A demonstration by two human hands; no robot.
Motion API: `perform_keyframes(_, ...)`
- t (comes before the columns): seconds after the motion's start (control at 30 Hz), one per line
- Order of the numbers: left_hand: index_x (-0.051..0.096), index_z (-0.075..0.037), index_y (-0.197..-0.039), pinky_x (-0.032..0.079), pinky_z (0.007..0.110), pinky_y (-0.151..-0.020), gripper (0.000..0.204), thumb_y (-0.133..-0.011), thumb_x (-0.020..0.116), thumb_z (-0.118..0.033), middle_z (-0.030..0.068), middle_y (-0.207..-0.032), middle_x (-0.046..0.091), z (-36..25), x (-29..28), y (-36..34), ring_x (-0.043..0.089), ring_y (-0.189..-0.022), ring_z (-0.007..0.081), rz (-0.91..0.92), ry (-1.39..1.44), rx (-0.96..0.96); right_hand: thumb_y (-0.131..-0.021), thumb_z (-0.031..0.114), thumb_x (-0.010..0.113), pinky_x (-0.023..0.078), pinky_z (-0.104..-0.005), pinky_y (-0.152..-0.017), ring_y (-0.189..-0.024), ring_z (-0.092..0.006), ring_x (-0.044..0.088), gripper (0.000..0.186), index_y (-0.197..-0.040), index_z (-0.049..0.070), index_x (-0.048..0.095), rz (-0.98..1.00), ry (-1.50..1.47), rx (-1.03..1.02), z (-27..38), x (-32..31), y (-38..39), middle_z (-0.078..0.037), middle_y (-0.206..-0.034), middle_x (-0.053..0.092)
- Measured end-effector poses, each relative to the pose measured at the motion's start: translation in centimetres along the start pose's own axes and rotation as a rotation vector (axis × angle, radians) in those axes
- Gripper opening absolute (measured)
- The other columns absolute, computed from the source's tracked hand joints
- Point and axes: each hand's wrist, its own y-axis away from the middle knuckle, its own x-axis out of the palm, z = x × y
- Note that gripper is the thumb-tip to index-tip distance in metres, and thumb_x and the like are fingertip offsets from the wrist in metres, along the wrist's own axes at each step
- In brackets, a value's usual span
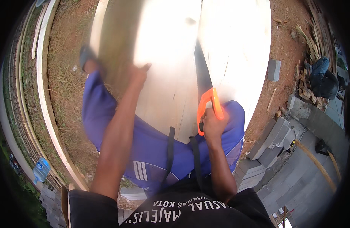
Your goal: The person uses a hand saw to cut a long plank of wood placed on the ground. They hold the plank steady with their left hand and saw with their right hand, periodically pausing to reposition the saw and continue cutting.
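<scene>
My right hand [214, 123] is wrapped round the orange handle of a handsaw [203, 72]. Its dark blade points away from me over a wide pale wooden board [235, 49], along a thin dark line running up the wood. I cannot tell how deep the blade sits. My left hand [138, 76] grips the board's left edge, thumb on top; its other fingers are blurred and partly hidden. Bright glare washes out much of the board's far part. My bent legs in blue trousers [144, 140] are at the near end of the board.
Long timber strips [44, 76] run along the left beside dry grass. A water bottle [41, 170] lies at lower left. Grey blocks [271, 133] are stacked at right, with a single block [273, 70] on the soil. Scrap wood [307, 85] lies near a dark bundled object [323, 79].
</scene>
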Motion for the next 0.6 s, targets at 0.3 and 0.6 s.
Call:
perform_keyframes(0.3,0.069,0.015,-0.109,0.053,0.048,-0.082,0.055,-0.085,0.090,-0.029,0.0274,-0.107,0.074,1.4,1.1,-0.7,0.070,-0.096,0.0326,-0.046,-0.005,0.088,-0.090,0.003,0.055,0.037,-0.0350,-0.053,-0.058,-0.0108,0.039,0.017,-0.075,-0.001,0.048,0.004,0.109,-0.108,1.5,7.1,-11.4,-0.001,-0.065,0.046)
perform_keyframes(0.6,0.063,0.014,-0.121,0.054,0.047,-0.090,0.063,-0.085,0.089,-0.030,0.0286,-0.118,0.071,-0.3,0.1,0.8,0.069,-0.107,0.0357,-0.048,-0.045,0.041,-0.086,-0.007,0.050,0.043,-0.0263,-0.049,-0.055,-0.0061,0.052,0.044,-0.126,-0.010,0.069,-0.005,0.074,-0.031,-0.5,-2.4,4.8,0.000,-0.065,0.054)
